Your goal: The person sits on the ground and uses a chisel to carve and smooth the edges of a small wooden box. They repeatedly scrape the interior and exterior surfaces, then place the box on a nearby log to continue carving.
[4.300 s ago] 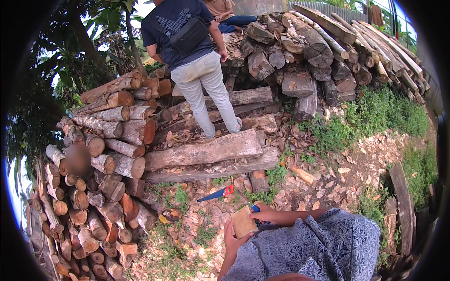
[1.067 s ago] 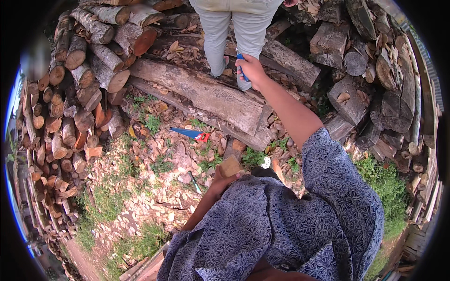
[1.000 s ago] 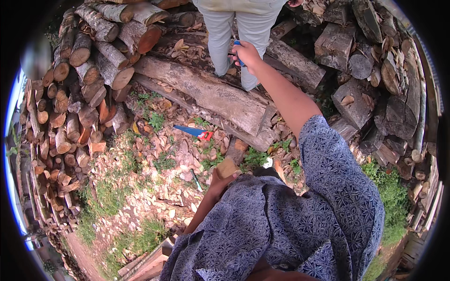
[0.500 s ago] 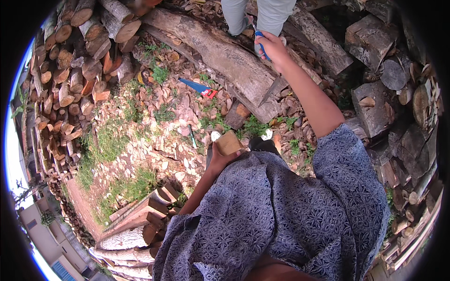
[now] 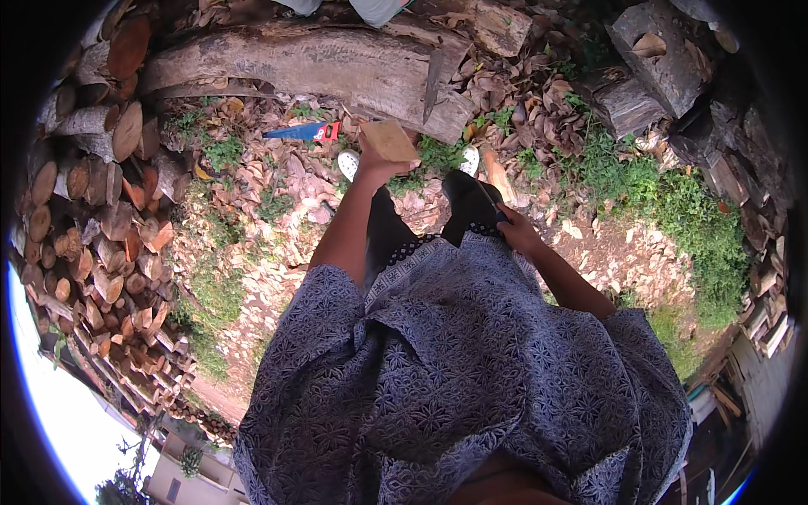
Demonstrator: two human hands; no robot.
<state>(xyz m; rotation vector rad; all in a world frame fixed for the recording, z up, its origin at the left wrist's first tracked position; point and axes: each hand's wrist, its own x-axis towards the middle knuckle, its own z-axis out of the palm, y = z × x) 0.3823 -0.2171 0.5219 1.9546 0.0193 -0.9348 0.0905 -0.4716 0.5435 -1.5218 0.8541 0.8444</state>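
My left hand (image 5: 374, 166) grips a squared wooden block (image 5: 387, 140), pale brown on its upper face, out in front of my body above the ground. Down by my right thigh, my right hand (image 5: 520, 232) is closed round the dark blue handle of a slim tool (image 5: 486, 194). Its thin shaft points forward along my dark trouser leg; its exact kind is too small to make out. A handsaw (image 5: 303, 132) with a blue blade and red handle lies on the leaves, left of the block.
A long split log (image 5: 311, 63) crosses the ground ahead, with another person's grey trouser legs (image 5: 376, 8) behind it. Stacked firewood (image 5: 109, 210) rises on the left. Heavy wood chunks (image 5: 661, 55) lie at the far right. My white shoes (image 5: 470, 160) stand among dry leaves.
My right hand has drawn back from beside the other person's legs to my right thigh, holding the blue-handled tool. My left hand has moved the block forward. The view has turned.
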